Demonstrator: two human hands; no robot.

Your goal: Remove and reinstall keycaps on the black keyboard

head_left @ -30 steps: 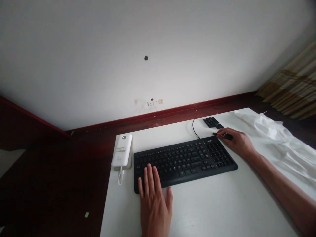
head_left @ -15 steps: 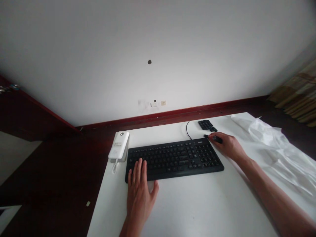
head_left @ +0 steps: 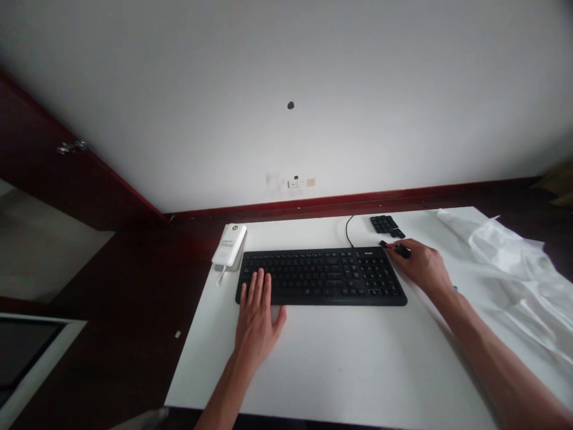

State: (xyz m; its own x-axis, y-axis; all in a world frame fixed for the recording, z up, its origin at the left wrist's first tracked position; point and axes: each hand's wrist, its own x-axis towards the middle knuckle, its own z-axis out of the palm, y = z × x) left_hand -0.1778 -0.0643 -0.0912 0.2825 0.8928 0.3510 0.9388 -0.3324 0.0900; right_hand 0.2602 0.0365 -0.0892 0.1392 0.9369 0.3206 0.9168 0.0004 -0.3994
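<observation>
A black keyboard [head_left: 322, 278] lies on the white table [head_left: 340, 358]. My left hand [head_left: 257, 313] rests flat on the keyboard's left end, its fingers stretched over the keys and its thumb apart at the front edge. Beyond the keyboard's top right corner, my right hand [head_left: 416, 260] is closed around a black tool [head_left: 403, 251], with a small black key [head_left: 384, 243] at the fingertips. Several loose black keys [head_left: 382, 224] sit grouped behind that hand. From the keyboard's back edge runs a thin black cable [head_left: 347, 230].
At the table's back left stands a white power bank [head_left: 230, 245] with a short white cable [head_left: 221, 275]. Crumpled white plastic [head_left: 505, 245] spreads over the right side. Behind the table are a wall with sockets [head_left: 311, 182] and a dark red door [head_left: 45, 149].
The view has shifted, showing more of the door and the table's front edge. My left hand still lies on the keyboard, and my right hand keeps its grip near the same corner.
</observation>
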